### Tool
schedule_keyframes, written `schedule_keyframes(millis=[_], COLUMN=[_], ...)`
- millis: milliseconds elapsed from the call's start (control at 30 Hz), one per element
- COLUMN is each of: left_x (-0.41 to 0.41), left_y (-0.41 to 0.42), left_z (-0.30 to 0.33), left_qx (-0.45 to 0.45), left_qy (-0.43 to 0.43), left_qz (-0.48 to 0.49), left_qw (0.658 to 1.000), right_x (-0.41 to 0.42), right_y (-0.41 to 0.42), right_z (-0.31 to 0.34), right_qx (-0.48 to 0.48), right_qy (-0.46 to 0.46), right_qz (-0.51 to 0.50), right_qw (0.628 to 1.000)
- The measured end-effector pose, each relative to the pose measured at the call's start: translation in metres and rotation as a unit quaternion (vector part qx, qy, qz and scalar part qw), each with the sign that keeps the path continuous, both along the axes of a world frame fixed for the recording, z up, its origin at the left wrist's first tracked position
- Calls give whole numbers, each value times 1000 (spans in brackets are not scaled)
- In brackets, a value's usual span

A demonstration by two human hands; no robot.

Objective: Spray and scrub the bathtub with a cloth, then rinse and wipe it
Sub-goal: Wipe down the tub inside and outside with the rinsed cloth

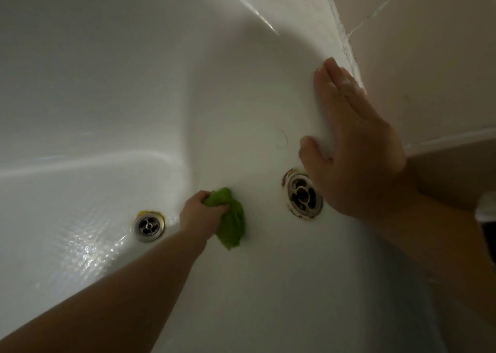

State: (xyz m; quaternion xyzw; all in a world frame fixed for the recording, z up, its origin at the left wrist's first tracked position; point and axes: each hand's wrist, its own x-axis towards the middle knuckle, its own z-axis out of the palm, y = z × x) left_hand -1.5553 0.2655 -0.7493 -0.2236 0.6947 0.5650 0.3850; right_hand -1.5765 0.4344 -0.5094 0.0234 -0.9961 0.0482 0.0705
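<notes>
I look down into a white bathtub [120, 84] at its drain end. My left hand [198, 210] grips a bunched green cloth [232, 219] and holds it against the tub's end wall, between the floor drain [149, 226] and the round overflow fitting [304, 193]. My right hand [354, 148] lies flat with straight fingers on the tub's rim and upper wall, just above and right of the overflow fitting. A thin curled hair [281, 139] sticks to the wall left of that hand.
Water glistens on the tub floor [88, 253] left of the drain. Rust-coloured marks ring both metal fittings. Beige wall tiles [429, 57] with white grout rise right of the rim. A dark object [487, 218] shows at the right edge.
</notes>
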Motion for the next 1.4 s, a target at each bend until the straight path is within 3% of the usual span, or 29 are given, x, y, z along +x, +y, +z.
schedule_keyframes(millis=[67,200,267,367,500,633,767,900,1133,1300,1400], left_x=[-2,-50,-53,-24,-8,-39,-47,-31,-56,-30,-34], left_y=[10,11,10,14,15,16,21,26,24,20,20], left_z=[24,62,63,59,92,134,141,142,177,167,170], left_qx=[64,150,126,76,125,182,139,134,176,218,216], left_qy=[10,131,148,116,137,274,288,268,373,383,403], left_qz=[50,129,128,54,-22,59,127,111,129,34,47], left_qw=[997,972,972,989,982,942,939,948,902,897,888], right_x=[-1,-2,-2,-2,-3,-3,1,9,68,67,66], right_y=[-1,-2,-1,-1,-1,0,-1,-5,-3,0,-2], right_z=[1,0,0,0,3,4,4,6,8,8,8], right_qx=[3,1,-9,-14,-26,-38,-45,-45,-64,-68,-74], right_qy=[-2,-3,-4,-13,-33,-32,-17,9,-34,-30,-45], right_qz=[-8,-9,-11,-17,-11,-13,-30,-60,-87,-76,-88], right_qw=[1000,1000,1000,1000,999,999,998,997,994,994,992])
